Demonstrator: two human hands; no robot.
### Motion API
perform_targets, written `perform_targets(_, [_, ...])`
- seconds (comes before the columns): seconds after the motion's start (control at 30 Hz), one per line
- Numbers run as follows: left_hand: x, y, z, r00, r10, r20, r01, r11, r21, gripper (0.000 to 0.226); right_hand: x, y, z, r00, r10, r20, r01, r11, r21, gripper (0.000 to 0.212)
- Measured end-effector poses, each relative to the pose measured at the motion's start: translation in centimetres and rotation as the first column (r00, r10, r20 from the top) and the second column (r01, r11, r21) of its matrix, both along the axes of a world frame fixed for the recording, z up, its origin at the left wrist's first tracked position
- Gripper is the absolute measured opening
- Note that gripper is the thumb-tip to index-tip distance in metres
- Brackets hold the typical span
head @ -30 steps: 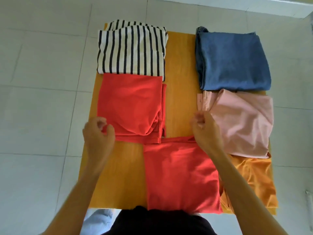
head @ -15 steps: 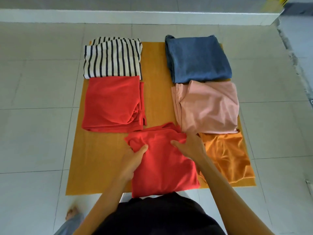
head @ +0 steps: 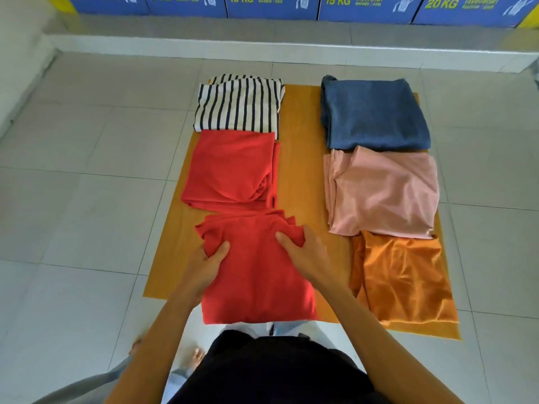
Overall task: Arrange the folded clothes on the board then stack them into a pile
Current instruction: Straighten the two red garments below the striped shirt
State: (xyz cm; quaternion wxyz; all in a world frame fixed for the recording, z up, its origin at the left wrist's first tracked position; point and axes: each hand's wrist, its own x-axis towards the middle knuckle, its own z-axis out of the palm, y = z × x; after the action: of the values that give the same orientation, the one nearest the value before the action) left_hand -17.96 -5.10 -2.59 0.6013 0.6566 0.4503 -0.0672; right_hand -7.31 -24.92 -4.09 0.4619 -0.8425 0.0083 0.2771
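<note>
Orange-brown, the flat board (head: 300, 158) lay on the pale tiled floor (head: 73, 199) and carried six folded garments in two columns. Along the right edge, from far to near, sat the blue garment (head: 373, 115), the pink garment (head: 385, 191) and the orange garment (head: 405, 278), each touching the next; the orange one overhung the near right corner. Along the left edge, the striped garment (head: 239, 106) occupied the far corner, with the folded red garment (head: 230, 170) directly against it. The nearer red garment (head: 256, 275) lay at the near edge, its far end bunched and touching the folded red one, its near end overhanging the board. The left hand (head: 204, 266) pinched its left side, thumb on top. The right hand (head: 306, 255) gripped the bunched far-right portion, fingers closed into the cloth.
</note>
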Motion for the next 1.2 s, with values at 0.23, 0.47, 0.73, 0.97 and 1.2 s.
perform_targets(0.23, [1.3,7.2,1.5,0.998,-0.056,-0.003,0.056,0.990,0.133,0.037,-0.1,5.7,0.0,0.996,-0.011,-0.086,0.021,0.993,0.118,0.055])
perform_targets(0.47, [0.5,11.1,-2.9,0.960,-0.104,-0.260,0.192,0.919,0.344,0.037,-0.5,7.8,-2.1,0.990,0.129,-0.056,-0.131,0.991,-0.040,0.058])
perform_targets(0.73, [-0.1,10.8,-3.7,0.987,0.007,-0.158,0.065,0.891,0.448,0.029,-0.8,9.7,-1.6,0.979,0.200,-0.030,-0.203,0.973,-0.111,0.053])
perform_targets(0.97, [-0.1,11.7,-3.2,0.988,-0.018,-0.152,0.083,0.898,0.433,0.023,-1.4,9.0,-2.7,0.992,0.060,-0.110,-0.063,0.998,-0.024,0.048])
perform_targets(1.2, [0.0,11.9,-2.8,0.991,-0.034,-0.130,0.087,0.900,0.426,0.036,-1.6,8.6,-1.5,0.993,-0.055,-0.109,0.057,0.998,0.015,0.038])
